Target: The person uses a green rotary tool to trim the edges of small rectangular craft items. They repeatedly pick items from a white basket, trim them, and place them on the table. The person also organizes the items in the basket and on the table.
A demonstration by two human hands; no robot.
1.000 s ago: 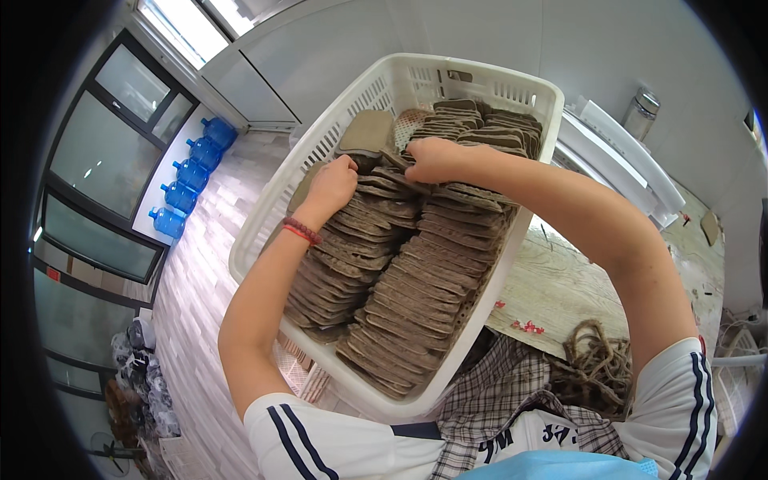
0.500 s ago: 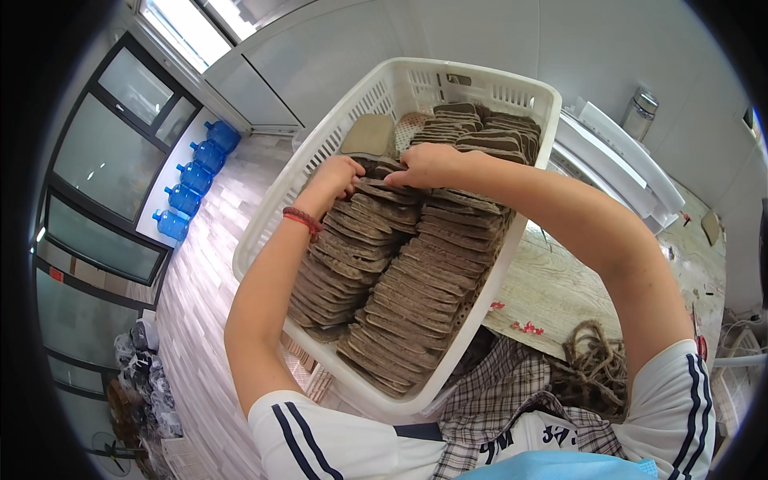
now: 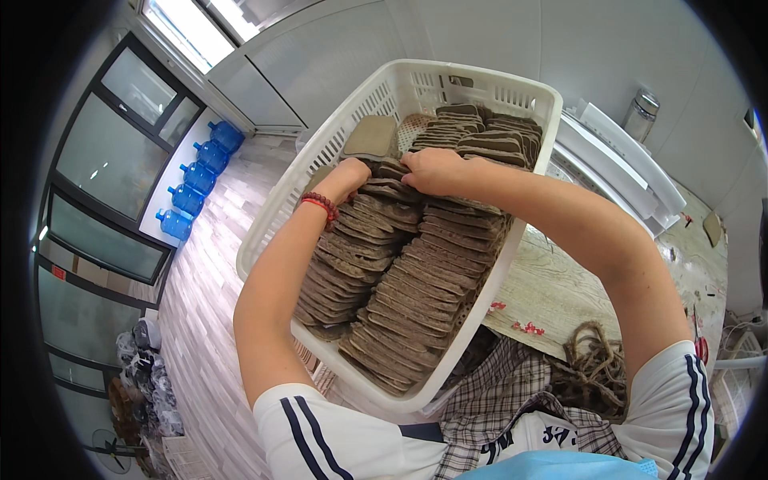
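A white plastic basket (image 3: 472, 328) holds rows of flat brown pads with rounded corners (image 3: 428, 280), stacked on edge and leaning on one another. My left hand (image 3: 349, 178) reaches into the left row, its fingers curled down at the edge of some pads and partly hidden. Across from it, my right hand (image 3: 436, 171) has its thumb and fingers bent around the other side of the same pads. A few dark pads (image 3: 390, 171) lie between the two hands. One smooth tan pad (image 3: 371, 136) faces up just beyond my left hand.
Right of the basket stands a wooden-topped table (image 3: 560, 280) with red scraps (image 3: 528, 328) and a coil of rope (image 3: 596, 360). A steel flask (image 3: 641, 114) stands behind a white machine (image 3: 616, 168). Blue water jugs (image 3: 192, 200) line the left wall.
My left hand has moved slightly to the right, closer to my right hand, uncovering a tan pad by the basket's left wall. My right hand has shifted a little to the right.
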